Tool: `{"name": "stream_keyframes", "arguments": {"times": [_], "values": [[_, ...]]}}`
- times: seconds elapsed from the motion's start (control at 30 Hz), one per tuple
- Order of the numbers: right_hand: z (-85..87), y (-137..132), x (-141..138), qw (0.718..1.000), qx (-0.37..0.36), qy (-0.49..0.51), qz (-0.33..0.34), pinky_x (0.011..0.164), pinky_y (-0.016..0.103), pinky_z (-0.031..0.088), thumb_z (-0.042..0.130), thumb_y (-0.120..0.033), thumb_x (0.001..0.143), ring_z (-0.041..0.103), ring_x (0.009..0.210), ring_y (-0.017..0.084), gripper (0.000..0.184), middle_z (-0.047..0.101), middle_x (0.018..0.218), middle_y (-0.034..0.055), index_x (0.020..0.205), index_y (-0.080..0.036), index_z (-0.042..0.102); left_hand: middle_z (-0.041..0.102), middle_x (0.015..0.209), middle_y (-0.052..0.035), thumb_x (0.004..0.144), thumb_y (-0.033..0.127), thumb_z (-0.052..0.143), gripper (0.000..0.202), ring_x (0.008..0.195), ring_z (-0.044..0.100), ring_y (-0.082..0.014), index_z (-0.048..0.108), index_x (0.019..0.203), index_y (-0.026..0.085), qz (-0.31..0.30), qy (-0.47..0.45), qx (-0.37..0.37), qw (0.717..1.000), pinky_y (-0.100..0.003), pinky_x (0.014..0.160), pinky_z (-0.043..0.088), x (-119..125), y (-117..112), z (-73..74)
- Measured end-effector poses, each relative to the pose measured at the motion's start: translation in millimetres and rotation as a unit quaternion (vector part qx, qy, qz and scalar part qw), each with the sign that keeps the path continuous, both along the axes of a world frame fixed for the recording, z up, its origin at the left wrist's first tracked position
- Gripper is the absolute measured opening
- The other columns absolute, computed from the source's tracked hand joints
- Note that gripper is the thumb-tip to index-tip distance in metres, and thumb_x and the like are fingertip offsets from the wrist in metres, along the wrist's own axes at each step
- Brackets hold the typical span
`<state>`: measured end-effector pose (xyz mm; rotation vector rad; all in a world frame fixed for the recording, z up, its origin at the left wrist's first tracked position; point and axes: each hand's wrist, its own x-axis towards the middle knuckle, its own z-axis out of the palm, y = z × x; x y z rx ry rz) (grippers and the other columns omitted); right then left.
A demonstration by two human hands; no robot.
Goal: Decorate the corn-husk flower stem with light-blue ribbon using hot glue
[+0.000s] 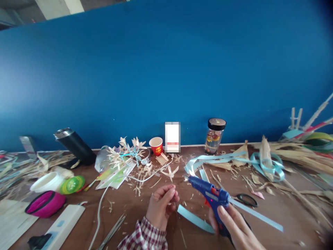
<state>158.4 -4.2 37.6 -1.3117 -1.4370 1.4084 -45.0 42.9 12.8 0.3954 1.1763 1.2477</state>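
Note:
My left hand (162, 205), its thumb and fingers pinched together, holds the thin stem of a pale husk flower (170, 172) upright. The petals spread just above my fingertips. In my right hand (231, 222) is a blue hot glue gun (208, 191), with its nozzle pointing left toward the flower but apart from it. A small red light glows on its body, and a long translucent glue stick (257, 213) sticks out of the back. A short light blue ribbon strip (194, 218) reaches from near my left hand to my right fingers; I cannot tell whether they hold it.
Finished husk flowers (127, 152), a red paper cup (156, 146) and a lidded jar (214, 136) stand toward the blue partition (166, 69). Scissors (247, 200) lie behind the glue gun, tweezers (111, 231) front left. A white cable (100, 208) crosses beside a power strip (63, 225).

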Motion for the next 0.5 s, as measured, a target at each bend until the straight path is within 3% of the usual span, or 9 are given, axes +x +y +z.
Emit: {"name": "stream_keyframes", "arguments": {"times": [0.27, 0.5], "values": [[-18.3, 1, -3, 0.999, 0.015, 0.027, 0.028, 0.06, 0.027, 0.039, 0.03, -0.061, 0.088, 0.045, 0.057, 0.014, 0.05, 0.049, 0.06, -0.0001, 0.065, -0.021, 0.047, 0.065, 0.057, -0.0027, 0.05, 0.034, 0.084, 0.036, 0.047, 0.057, -0.0066, 0.067, 0.073, 0.011, -0.031, 0.033, 0.013, 0.999, -0.012, 0.039, 0.038, 4, -1, -4.6], [-8.8, 1, -4, 0.999, 0.004, 0.033, 0.023, 0.064, 0.028, 0.04, 0.031, -0.06, 0.088, 0.046, 0.059, 0.014, 0.047, 0.05, 0.062, -0.0003, 0.069, -0.02, 0.047, 0.064, 0.053, -0.0031, 0.051, 0.039, 0.082, 0.038, 0.044, 0.054, -0.0062, 0.064, 0.071, 0.011, -0.041, 0.062, 0.033, 0.997, -0.012, 0.037, 0.034, 9, -5, -9.6]]}}
